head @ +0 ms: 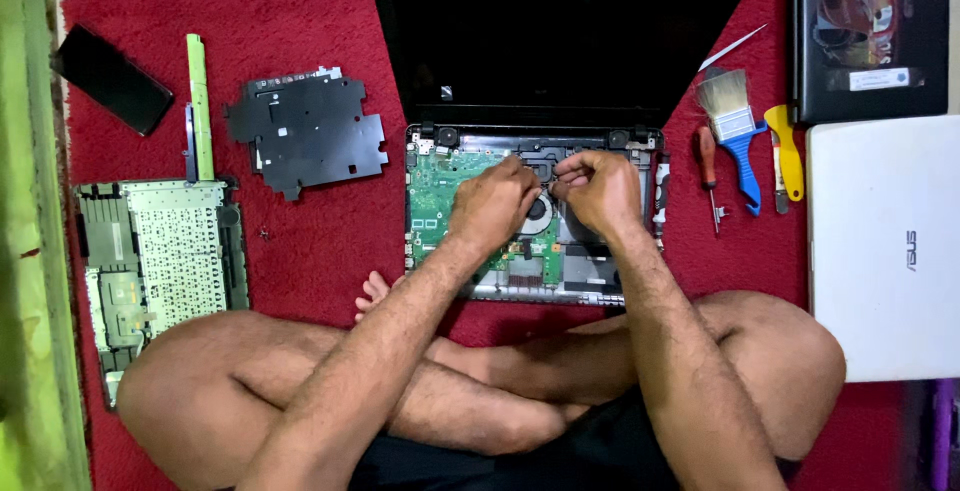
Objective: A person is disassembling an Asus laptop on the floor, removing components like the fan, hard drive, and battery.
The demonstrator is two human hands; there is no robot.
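1. Opened black laptop with bare green circuit board [440, 196] sits dead centre on the fuzzy red carpet [310, 241].
2. Left hand [493, 206] and right hand [597, 191] pinch together over the round fan [540, 213]; what they're pinching, can't tell.
3. Blue-handled brush [735, 126] at 3 o'clock, detached grey keyboard panel [160, 256] at 9.

We had the opened laptop [530, 221] at twelve o'clock, both hands over its board. At ten lay a plate [305, 131], at nine the keyboard panel [160, 251]. At two sat a brush [735, 126] beside what seemed screwdrivers.
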